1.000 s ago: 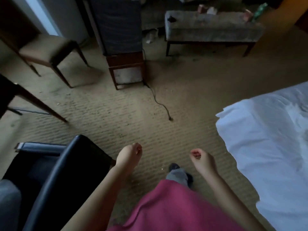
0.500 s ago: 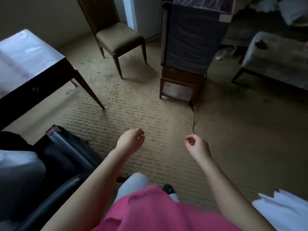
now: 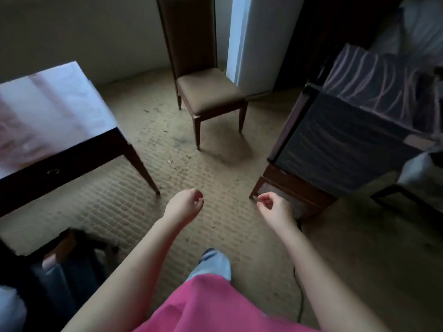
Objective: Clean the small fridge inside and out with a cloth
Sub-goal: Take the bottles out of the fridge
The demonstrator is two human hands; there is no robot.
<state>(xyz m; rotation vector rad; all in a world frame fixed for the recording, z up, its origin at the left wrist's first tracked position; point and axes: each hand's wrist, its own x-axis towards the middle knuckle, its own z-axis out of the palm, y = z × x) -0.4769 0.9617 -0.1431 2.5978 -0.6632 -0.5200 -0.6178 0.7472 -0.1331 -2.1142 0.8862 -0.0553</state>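
The small fridge (image 3: 342, 144) is a dark box at the right, standing on a low wooden stand (image 3: 294, 188); I see its side and its scratched top. My left hand (image 3: 184, 206) hangs over the carpet with loosely curled fingers and holds nothing. My right hand (image 3: 275, 210) is just in front of the stand's near leg, fingers also loosely curled and empty. No cloth shows in either hand.
A dark desk (image 3: 60, 130) with a glossy top stands at the left. A brown chair (image 3: 206, 92) sits against the far wall. A black cord (image 3: 299, 298) runs over the carpet by my right arm. A dark chair (image 3: 60, 271) is at the lower left.
The view has swung left and moved closer: the fridge has shifted from the upper middle to the right, and the bed has left the frame. Both hands stay empty and loosely curled.
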